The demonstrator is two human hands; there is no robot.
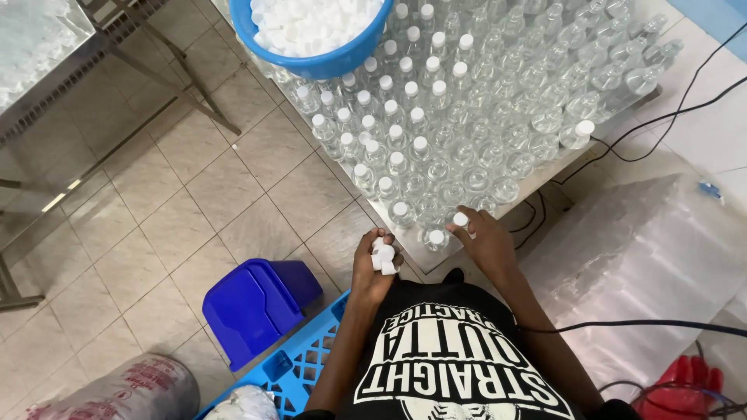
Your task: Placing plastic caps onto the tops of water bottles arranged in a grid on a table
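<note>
The left hand (375,268) is curled shut around a small bunch of white caps (383,257), which poke out between the fingers; it hangs just off the near edge of the desk (537,183), above the tiled floor (194,202). The right hand (484,237) reaches onto the near corner of the desk and pinches a single white cap (461,220) between thumb and fingertips, the other fingers loosely bent. That cap sits right at the front row of clear plastic bottles (482,132), beside a bottle already capped (436,238) at the very edge.

The bottles stand upright and packed close together, covering most of the desk. Those on the left side and nearer the far end wear white caps; those toward the right and middle are open at the neck. One capped bottle (580,134) stands alone at the right edge.

A blue basin (342,58) full of white caps rests on top of the bottles at the far left. Below the hands, a blue plastic stool (253,303) lies on the floor, and a blue crate (292,365) sits next to the person's body. Black cables (669,117) run across the floor to the right, near wrapped clear plastic bundles (638,257).
</note>
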